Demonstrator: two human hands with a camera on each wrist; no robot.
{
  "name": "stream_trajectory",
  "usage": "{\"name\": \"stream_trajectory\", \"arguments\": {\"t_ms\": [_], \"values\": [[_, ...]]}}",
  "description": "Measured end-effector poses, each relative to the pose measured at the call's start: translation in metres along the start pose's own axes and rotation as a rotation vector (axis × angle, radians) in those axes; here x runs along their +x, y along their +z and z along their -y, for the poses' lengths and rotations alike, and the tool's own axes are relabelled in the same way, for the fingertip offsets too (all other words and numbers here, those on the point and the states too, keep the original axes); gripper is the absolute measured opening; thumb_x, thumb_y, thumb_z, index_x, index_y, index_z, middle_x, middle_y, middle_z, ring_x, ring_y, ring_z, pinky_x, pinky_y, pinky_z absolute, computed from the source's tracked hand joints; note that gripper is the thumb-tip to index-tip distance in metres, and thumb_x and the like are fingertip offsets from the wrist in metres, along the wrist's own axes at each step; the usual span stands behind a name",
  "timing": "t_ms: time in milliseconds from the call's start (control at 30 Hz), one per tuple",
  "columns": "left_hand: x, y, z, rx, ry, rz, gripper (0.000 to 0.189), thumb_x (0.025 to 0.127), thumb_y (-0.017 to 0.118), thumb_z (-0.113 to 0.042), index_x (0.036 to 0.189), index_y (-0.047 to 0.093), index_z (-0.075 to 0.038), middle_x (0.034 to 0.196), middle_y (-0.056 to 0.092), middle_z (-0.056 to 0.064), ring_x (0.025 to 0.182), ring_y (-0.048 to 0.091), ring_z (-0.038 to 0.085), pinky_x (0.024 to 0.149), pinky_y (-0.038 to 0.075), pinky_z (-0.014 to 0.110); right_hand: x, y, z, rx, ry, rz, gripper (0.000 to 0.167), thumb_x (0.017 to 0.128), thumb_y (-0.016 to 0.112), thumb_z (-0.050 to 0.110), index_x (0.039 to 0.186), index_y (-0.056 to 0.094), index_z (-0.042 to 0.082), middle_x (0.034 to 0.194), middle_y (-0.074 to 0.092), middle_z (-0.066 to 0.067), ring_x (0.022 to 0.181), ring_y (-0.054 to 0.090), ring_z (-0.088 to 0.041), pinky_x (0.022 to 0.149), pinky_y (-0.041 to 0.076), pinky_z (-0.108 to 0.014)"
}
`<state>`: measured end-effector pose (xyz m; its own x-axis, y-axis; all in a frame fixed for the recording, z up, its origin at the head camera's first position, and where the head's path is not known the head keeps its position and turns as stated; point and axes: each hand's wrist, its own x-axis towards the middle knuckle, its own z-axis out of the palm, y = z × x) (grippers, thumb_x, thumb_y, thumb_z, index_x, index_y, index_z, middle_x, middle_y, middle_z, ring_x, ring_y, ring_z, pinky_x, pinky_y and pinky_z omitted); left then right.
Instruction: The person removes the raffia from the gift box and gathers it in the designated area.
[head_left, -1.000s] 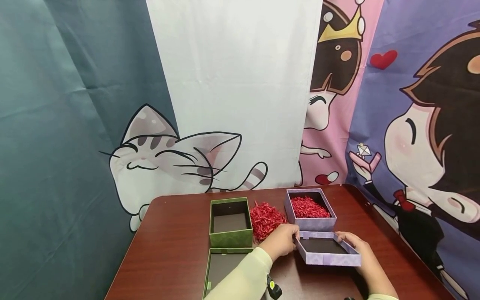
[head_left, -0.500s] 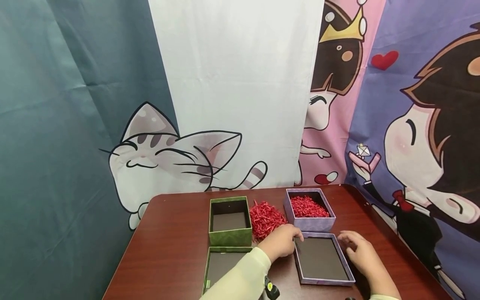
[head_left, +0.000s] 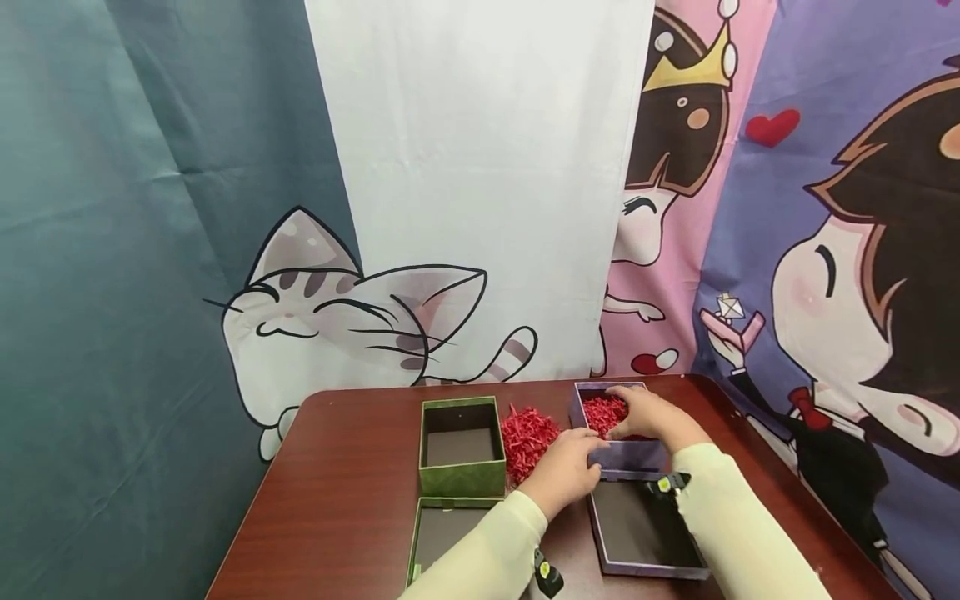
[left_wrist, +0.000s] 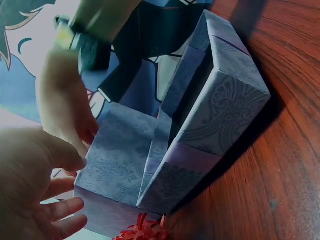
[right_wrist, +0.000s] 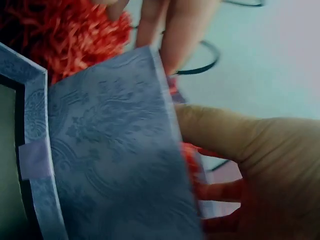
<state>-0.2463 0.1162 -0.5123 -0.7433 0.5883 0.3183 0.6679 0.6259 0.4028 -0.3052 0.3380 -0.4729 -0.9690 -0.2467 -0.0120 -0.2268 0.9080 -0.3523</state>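
Note:
My right hand reaches over the lilac patterned box, with red shredded paper inside it. In the right wrist view, the right thumb lies at the box rim and the other fingers extend over the inside, partly hidden. My left hand is at the box's front left corner, fingers loosely extended; in the left wrist view they are beside the box wall. Neither hand visibly grips anything. The lilac lid lies inside-up on the table in front of the box.
A loose heap of red shredded paper lies left of the lilac box. Further left stands a green box without contents, with its green lid in front, partly covered by the left sleeve. Printed curtains hang behind the brown table.
The lilac lid, held tilted by both hands, was laid flat and let go. My right hand then moved forward over the lilac box; the left shifted slightly forward.

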Motion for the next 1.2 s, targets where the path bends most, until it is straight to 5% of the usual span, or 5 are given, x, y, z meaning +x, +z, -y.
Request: {"name": "stream_trajectory", "arguments": {"t_ms": [200, 500, 633, 967, 1200], "values": [[-0.001, -0.001, 0.0, -0.008, 0.014, -0.017, 0.032, 0.09, 0.073, -0.019, 0.121, 0.077, -0.021, 0.134, 0.066, -0.005, 0.122, 0.061, 0.014, 0.104, 0.047, 0.024, 0.033, 0.024, -0.004, -0.021, 0.058, 0.215, 0.094, 0.07, 0.09, 0.032, 0.149, 0.049, 0.001, 0.134, 0.058, -0.033, 0.119, 0.058, -0.044, 0.103, 0.047, -0.062], [0.001, 0.0, -0.002, -0.007, 0.023, 0.01, 0.028, 0.091, 0.072, -0.023, 0.118, 0.077, -0.023, 0.132, 0.067, -0.005, 0.117, 0.061, 0.013, 0.099, 0.048, 0.022, 0.039, 0.04, -0.017, -0.023, 0.027, 0.079, 0.054, 0.068, 0.089, 0.012, 0.118, 0.071, 0.001, 0.101, 0.073, -0.012, 0.087, 0.062, -0.026, 0.084, 0.055, -0.05], [0.0, -0.003, -0.002, -0.002, 0.026, 0.008, 0.027, 0.092, 0.071, -0.023, 0.118, 0.077, -0.023, 0.131, 0.067, -0.004, 0.116, 0.062, 0.013, 0.099, 0.048, 0.022, 0.038, 0.023, -0.019, 0.025, 0.009, -0.003, 0.052, 0.066, 0.088, 0.009, 0.115, 0.073, 0.003, 0.1, 0.073, -0.011, 0.084, 0.062, -0.025, 0.078, 0.054, -0.046], [-0.003, -0.004, 0.001, -0.001, 0.025, 0.003, 0.025, 0.092, 0.071, -0.023, 0.116, 0.078, -0.023, 0.131, 0.068, -0.004, 0.119, 0.063, 0.015, 0.102, 0.048, 0.023, 0.006, -0.06, -0.032, 0.117, 0.037, -0.237, 0.066, 0.071, 0.084, 0.012, 0.132, 0.064, 0.0, 0.116, 0.07, -0.028, 0.102, 0.066, -0.045, 0.091, 0.05, -0.062], [-0.005, -0.007, -0.001, -0.026, 0.008, 0.035, 0.025, 0.093, 0.07, -0.024, 0.118, 0.077, -0.023, 0.138, 0.064, -0.004, 0.127, 0.06, 0.016, 0.107, 0.046, 0.024, -0.033, -0.078, -0.075, 0.075, 0.162, -0.239, 0.061, 0.076, 0.084, 0.021, 0.128, 0.062, -0.001, 0.117, 0.067, -0.034, 0.101, 0.064, -0.051, 0.086, 0.05, -0.067]]}}
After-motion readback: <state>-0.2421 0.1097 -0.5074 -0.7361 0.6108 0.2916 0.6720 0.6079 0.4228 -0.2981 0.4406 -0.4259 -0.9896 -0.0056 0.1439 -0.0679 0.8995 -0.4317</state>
